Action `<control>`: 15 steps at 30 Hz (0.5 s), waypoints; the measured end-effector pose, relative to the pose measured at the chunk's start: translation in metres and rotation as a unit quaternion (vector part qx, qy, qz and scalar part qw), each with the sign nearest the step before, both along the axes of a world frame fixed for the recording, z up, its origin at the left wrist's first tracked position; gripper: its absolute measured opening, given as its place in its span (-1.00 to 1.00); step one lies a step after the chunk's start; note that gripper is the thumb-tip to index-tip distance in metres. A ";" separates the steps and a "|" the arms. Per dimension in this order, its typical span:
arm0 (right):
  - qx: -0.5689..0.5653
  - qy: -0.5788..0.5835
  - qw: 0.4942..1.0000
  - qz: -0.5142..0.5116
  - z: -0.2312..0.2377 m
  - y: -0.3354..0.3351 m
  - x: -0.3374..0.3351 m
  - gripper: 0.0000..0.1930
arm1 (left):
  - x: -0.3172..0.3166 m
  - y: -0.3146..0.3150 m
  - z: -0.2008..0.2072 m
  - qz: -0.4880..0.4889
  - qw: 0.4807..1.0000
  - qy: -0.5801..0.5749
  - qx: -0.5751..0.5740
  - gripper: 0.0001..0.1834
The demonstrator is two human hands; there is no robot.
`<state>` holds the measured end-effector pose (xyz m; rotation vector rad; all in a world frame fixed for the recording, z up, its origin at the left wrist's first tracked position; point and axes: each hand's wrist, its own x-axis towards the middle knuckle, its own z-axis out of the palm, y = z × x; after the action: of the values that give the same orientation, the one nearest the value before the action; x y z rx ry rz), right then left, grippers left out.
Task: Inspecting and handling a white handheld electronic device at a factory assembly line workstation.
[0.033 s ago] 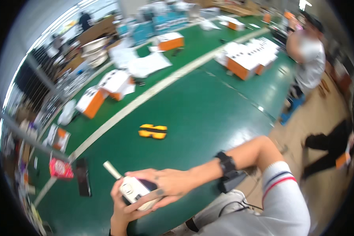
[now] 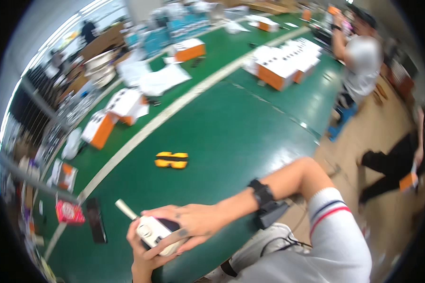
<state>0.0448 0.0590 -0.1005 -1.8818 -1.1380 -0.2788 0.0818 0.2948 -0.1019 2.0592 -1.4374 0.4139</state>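
Observation:
A cream, boxy handheld device (image 2: 149, 228) with a round button or dial and a dark patch is between my two hands, low over the green table. From its upper left end a straight pale bar, like a stubby antenna, sticks out. My left hand (image 2: 140, 254) wraps round the device from below and the left. Over its top and right side lies my right hand (image 2: 193, 220), fingers curled about it, partly hiding the body. Farther off on the table lies a yellow object with a black middle band (image 2: 171, 160).
A black phone-like slab (image 2: 96, 220) and a pink packet (image 2: 70, 212) lie left of my hands. White-and-orange boxes (image 2: 99, 129) stand beyond the pale table stripe; more boxes (image 2: 276, 73) are grouped far right. A person (image 2: 361, 61) works at the far right; another walks on the floor.
The whole scene has shifted slightly left in view as my head turned. Both hands keep the same hold on the device. At right, the walking person has moved a little.

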 end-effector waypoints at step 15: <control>0.072 -0.064 0.995 -0.023 -0.015 -0.002 -0.001 -0.52 | -0.018 -0.005 0.018 0.004 0.998 0.057 -0.030 -0.36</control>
<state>0.0443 0.0572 -0.1157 -1.7834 -1.1293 -0.4996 0.0642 0.2893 -0.0835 2.0083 -1.3341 0.3332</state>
